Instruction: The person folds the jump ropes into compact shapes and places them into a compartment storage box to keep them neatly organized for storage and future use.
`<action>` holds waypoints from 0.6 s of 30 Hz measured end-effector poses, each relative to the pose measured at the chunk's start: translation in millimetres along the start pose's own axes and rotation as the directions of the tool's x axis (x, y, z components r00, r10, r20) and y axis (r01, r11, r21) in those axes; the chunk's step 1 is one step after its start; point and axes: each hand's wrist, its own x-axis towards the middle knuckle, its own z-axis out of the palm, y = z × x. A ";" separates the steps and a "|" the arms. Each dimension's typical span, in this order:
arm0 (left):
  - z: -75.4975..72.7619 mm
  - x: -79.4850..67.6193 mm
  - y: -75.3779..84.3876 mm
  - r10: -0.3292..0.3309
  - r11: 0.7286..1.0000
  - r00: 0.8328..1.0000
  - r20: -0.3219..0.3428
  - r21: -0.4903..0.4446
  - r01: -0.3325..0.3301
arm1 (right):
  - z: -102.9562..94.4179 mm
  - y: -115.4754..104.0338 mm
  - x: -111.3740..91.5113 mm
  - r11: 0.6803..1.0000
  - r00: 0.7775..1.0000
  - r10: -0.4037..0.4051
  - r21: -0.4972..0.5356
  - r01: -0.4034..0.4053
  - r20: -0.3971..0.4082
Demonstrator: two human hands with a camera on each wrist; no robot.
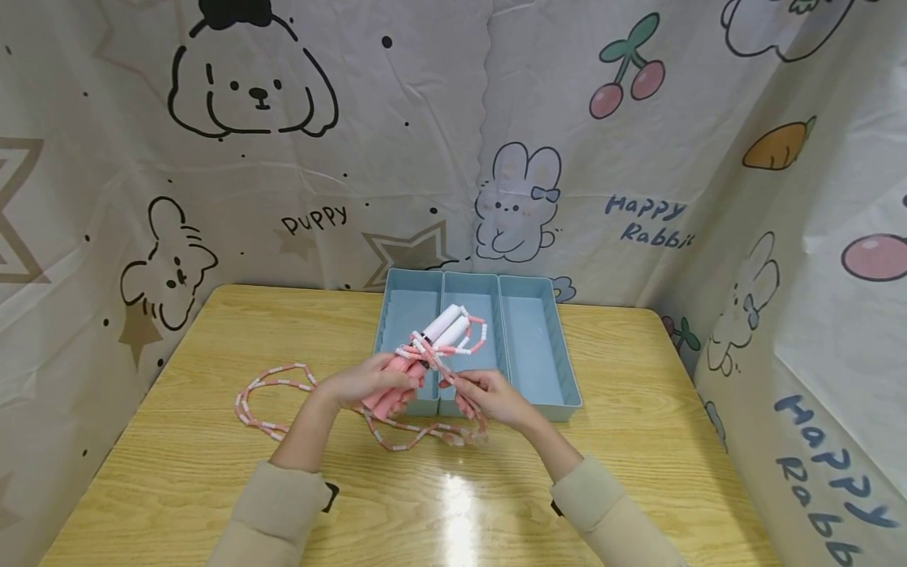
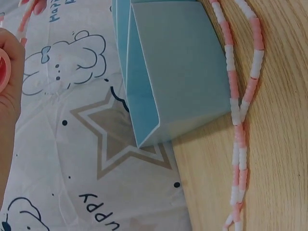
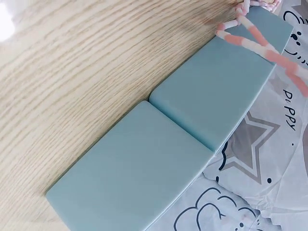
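A jump rope (image 1: pixel 398 446) with pink and white beads has two handles (image 1: pixel 386 400), pink at one end and white at the other. My left hand (image 1: pixel 357 381) grips both handles together, tilted over the blue box's front. Beaded rope is wound around their middle, with a loop sticking out past the white ends. Thumb and fingers of my right hand (image 1: pixel 492 396) pinch a strand just right of the handles. At the left wrist view's edge, a round pink handle end (image 2: pixel 3 70) pokes out of the left fist. The right wrist view shows only rope strands (image 3: pixel 250 44), not the hand.
Behind the hands stands a light blue box (image 1: pixel 540 350) with three side-by-side compartments. More rope lies looped on the wooden table (image 1: pixel 623 441), left of the box and in front of it. Printed cloth (image 1: pixel 397 173) hangs behind the table and along both sides.
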 end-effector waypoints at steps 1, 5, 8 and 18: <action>-0.8 -0.9 0.4 0.006 1.000 1.000 -0.012 0.003 -0.006 | 0.1 -0.2 -0.5 1.000 1.000 -0.004 0.004 0.004 -0.005; -4.3 -3.4 0.4 0.002 1.000 0.999 -0.048 -0.015 -0.003 | -0.5 -1.2 -2.7 1.000 1.000 0.001 0.031 -0.001 -0.010; -5.7 -3.2 -0.7 -0.018 0.999 0.998 -0.057 -0.047 0.015 | -1.0 -2.6 -3.4 1.000 1.000 0.012 0.029 -0.012 -0.004; -9.3 -3.7 -2.9 -0.034 0.996 0.992 -0.120 -0.087 0.023 | 0.2 -7.2 -4.1 0.999 0.998 0.042 0.023 -0.043 0.041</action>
